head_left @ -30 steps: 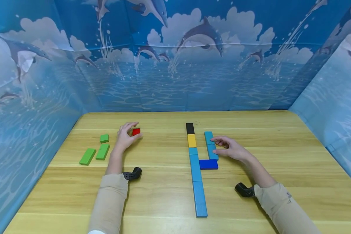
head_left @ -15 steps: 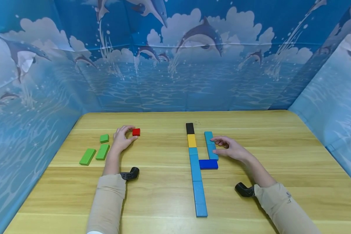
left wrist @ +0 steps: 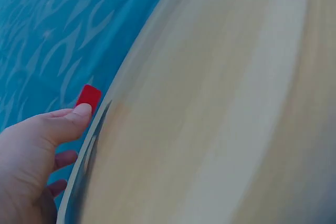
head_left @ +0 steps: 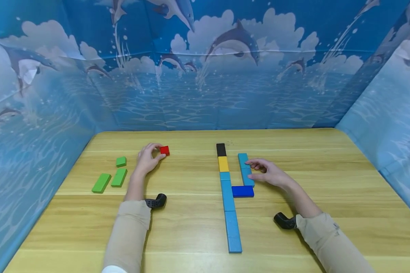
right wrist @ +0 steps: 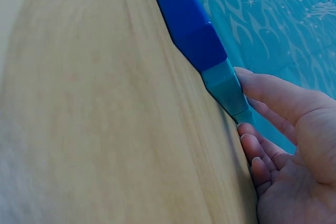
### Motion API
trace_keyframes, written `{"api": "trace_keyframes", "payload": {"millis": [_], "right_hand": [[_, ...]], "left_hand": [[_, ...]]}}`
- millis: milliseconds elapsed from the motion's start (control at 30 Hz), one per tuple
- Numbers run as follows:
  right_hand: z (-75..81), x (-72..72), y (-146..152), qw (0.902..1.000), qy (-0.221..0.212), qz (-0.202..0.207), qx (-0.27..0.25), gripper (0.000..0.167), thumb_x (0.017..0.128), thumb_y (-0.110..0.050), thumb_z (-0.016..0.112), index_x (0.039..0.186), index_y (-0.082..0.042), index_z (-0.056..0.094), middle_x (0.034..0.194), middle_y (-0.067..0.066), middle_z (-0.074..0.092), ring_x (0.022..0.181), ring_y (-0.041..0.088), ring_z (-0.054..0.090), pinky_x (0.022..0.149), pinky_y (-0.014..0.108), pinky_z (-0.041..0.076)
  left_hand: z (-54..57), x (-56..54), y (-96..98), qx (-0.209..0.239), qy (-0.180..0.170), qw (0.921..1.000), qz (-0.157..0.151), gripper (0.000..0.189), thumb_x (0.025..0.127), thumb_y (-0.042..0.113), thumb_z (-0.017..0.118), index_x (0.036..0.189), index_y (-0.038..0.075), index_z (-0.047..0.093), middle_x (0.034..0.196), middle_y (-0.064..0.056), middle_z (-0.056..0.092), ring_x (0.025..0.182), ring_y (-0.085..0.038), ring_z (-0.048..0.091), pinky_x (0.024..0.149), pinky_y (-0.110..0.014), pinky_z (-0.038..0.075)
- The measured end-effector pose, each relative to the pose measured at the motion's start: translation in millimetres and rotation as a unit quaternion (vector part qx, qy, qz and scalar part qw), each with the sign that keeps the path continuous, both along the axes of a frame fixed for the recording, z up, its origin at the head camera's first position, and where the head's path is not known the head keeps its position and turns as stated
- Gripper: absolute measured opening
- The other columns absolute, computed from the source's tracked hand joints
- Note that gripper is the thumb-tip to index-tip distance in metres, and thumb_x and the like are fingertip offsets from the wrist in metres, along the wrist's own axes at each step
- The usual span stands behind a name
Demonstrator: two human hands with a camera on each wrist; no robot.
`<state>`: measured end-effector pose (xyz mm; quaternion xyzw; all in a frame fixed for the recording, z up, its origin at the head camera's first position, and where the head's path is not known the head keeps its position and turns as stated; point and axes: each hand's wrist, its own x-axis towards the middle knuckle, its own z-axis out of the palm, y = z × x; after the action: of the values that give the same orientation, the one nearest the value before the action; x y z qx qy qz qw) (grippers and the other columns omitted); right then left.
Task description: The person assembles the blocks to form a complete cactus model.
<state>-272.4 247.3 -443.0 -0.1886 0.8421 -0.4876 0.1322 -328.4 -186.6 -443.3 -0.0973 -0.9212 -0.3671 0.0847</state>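
My left hand pinches a small red block between thumb and fingers at the far left of the table. In the left wrist view, the red block sticks out past the thumb tip. My right hand rests with loosely bent fingers along the right side of two light blue blocks laid end to end. Seen from the right wrist, the thumb lies against a light blue block. A dark blue block joins that short row to a long row of light blue blocks.
A yellow block and a black block continue the long row toward the far edge. Left of my left hand lie three green blocks. A dolphin-print curtain hangs behind and beside the wooden table.
My left hand first drew back left from the red block, then took hold of it and shifted it slightly right and away. My right hand has stayed in place.
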Motion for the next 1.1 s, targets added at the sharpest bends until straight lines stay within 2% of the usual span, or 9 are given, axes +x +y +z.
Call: {"api": "trace_keyframes", "payload": {"millis": [200,400,533,700,867,1100], "right_hand": [[-0.2,-1.3,-2,1.0000,-0.003,0.001,-0.001,0.050,0.084,-0.021,0.067,0.128,-0.005,0.049,0.108,0.014,0.046,0.093,0.026,0.038,0.075,0.031,0.034],[-0.8,-3.1,-3,1.0000,-0.003,0.003,0.000,0.050,0.084,-0.021,0.066,0.128,-0.005,0.049,0.109,0.014,0.047,0.094,0.026,0.038,0.076,0.031,0.035],[-0.4,-3.8,-3,1.0000,-0.002,0.003,0.001,0.050,0.084,-0.021,0.066,0.128,-0.005,0.048,0.109,0.014,0.047,0.094,0.026,0.038,0.076,0.031,0.035],[-0.4,-4.1,-3,1.0000,-0.002,0.003,0.002,0.050,0.084,-0.021,0.067,0.128,-0.005,0.048,0.108,0.014,0.047,0.094,0.026,0.038,0.076,0.030,0.035],[0.6,-2.6,-2,1.0000,0.000,0.004,0.001,0.050,0.084,-0.021,0.067,0.128,-0.005,0.049,0.107,0.014,0.046,0.094,0.026,0.037,0.076,0.030,0.034],[0.4,-0.8,-1,1.0000,0.000,0.005,0.000,0.049,0.084,-0.020,0.066,0.128,-0.004,0.049,0.106,0.014,0.045,0.093,0.026,0.037,0.074,0.029,0.034]], "left_hand": [[4.8,-12.4,35.8,0.018,0.009,0.9996,-0.021,0.036,0.085,0.019,0.065,0.117,0.004,0.056,0.112,-0.014,0.055,0.103,-0.031,0.046,0.096,-0.051,0.023],[5.6,-25.2,72.6,0.020,0.003,0.9991,-0.036,0.038,0.086,0.022,0.064,0.119,0.005,0.056,0.113,-0.012,0.055,0.101,-0.028,0.048,0.101,-0.048,0.023],[5.5,-30.7,92.9,0.019,-0.006,0.9993,-0.031,0.039,0.087,0.024,0.063,0.120,0.007,0.055,0.114,-0.010,0.055,0.103,-0.027,0.047,0.097,-0.046,0.027],[4.9,-33.6,113.9,0.020,-0.017,0.9995,-0.020,0.039,0.086,0.025,0.064,0.120,0.009,0.056,0.116,-0.008,0.055,0.108,-0.025,0.045,0.100,-0.045,0.025],[4.2,-34.1,131.6,0.023,-0.017,0.9996,-0.005,0.039,0.085,0.025,0.065,0.120,0.009,0.057,0.114,-0.008,0.056,0.111,-0.025,0.045,0.100,-0.045,0.024],[1.6,-32.9,149.7,0.000,-0.020,0.9996,0.019,0.039,0.085,0.027,0.065,0.119,0.012,0.057,0.119,-0.006,0.056,0.116,-0.026,0.043,0.101,-0.045,0.023]]}}
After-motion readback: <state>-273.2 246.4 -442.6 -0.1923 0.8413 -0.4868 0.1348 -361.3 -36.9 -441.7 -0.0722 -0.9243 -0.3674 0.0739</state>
